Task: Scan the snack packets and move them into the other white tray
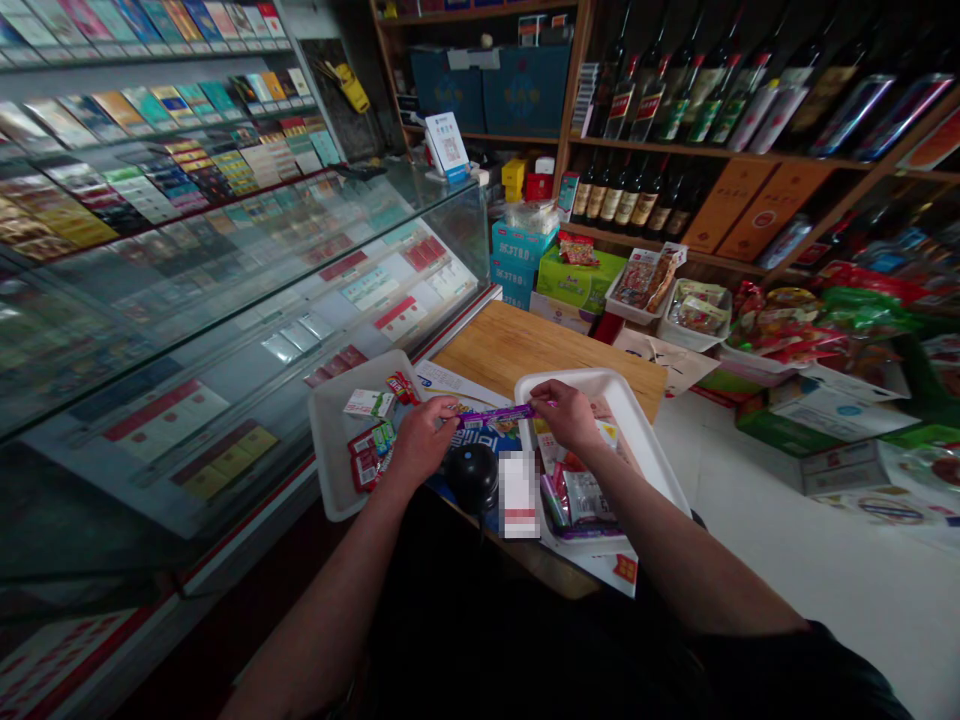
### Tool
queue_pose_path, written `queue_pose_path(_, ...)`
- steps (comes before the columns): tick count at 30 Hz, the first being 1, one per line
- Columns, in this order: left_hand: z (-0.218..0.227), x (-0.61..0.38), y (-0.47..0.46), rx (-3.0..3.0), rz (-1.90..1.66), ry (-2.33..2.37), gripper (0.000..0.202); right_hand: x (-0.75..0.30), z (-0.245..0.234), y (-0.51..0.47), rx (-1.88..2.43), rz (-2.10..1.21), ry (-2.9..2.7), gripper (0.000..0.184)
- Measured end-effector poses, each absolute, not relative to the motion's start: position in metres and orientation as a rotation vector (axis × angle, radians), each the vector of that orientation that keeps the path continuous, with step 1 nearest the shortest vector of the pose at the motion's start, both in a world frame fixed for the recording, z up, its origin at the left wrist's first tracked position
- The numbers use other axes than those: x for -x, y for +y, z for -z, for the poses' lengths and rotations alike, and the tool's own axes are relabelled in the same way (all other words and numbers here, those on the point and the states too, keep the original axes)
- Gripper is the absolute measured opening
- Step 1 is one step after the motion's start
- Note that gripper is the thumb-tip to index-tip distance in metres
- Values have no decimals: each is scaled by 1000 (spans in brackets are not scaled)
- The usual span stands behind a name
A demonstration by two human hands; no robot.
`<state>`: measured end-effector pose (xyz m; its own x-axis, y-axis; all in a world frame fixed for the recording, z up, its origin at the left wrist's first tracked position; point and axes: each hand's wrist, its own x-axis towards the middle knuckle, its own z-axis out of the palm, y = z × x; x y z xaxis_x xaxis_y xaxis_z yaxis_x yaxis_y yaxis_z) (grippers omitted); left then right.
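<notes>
Stretched between my two hands is a thin purple candy stick packet (495, 415), held by its ends. My left hand (426, 437) pinches one end over the inner edge of a white tray (328, 470) with several small packs in it. The other end is pinched by my right hand (568, 412), above a second white tray (656, 462) holding snack packets (589, 495) and purple sticks. Below the packet sit a black barcode scanner (471, 472) and a blurred-out white item (519, 495).
A wooden table (547, 345) carries both trays. To the left runs a glass display counter (300, 300) with cigarette packs behind it. Bottle shelves (720, 160) stand at the back, and snack bins (697, 310) are on the right.
</notes>
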<state>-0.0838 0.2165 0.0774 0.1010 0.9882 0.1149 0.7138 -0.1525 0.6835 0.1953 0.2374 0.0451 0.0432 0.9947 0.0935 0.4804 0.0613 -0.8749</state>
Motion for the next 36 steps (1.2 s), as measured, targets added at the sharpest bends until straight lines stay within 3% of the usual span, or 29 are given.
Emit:
queue_pose_path(9, -88, 24, 202, -2183, -818, 1478, 25, -250, -46, 198, 1550, -783, -1335, 22)
queue_pose_path(23, -57, -66, 154, -2391, -509, 1208, 23, -324, -34, 112, 1888, -531, -1373, 22)
queue_pose_path(27, -52, -69, 147, -2390, -523, 1202, 14, -328, -32, 106, 1919, -481, -1431, 24)
queue_pose_path(36, -71, -21, 139, -2306, -665, 1364, 17, -304, -44, 119, 1875, -474, -1524, 24)
